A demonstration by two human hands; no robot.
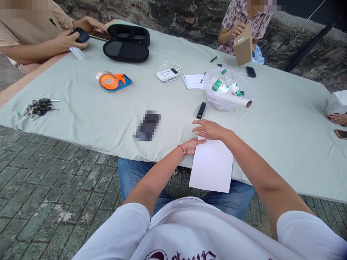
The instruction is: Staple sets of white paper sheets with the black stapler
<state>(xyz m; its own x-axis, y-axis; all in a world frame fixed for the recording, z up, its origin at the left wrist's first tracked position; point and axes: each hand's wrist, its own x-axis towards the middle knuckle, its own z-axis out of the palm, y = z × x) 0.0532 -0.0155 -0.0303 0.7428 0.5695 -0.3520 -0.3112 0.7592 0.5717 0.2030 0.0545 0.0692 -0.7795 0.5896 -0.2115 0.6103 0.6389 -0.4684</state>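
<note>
A blank white sheet of paper (210, 166) hangs over the table's near edge, its lower part above my lap. My left hand (191, 145), with a red string bracelet at the wrist, grips the sheet near its upper left corner. Across the top edge of the paper reaches my right hand (208, 129), its fingers stretched toward the left and apart. A small white flap shows under the right hand; whether the thumb presses on it is unclear. Just beyond my right fingers lies a small black stick-shaped device (201, 110).
A clear bowl (217, 105) contains plastic bottles and a paper roll (238, 100). Around the cloth-covered table (94, 122) lie keys (40, 107), an orange tape dispenser (112, 81), a white device (168, 74), and a black case (126, 50). Another person holds a cardboard box (243, 45).
</note>
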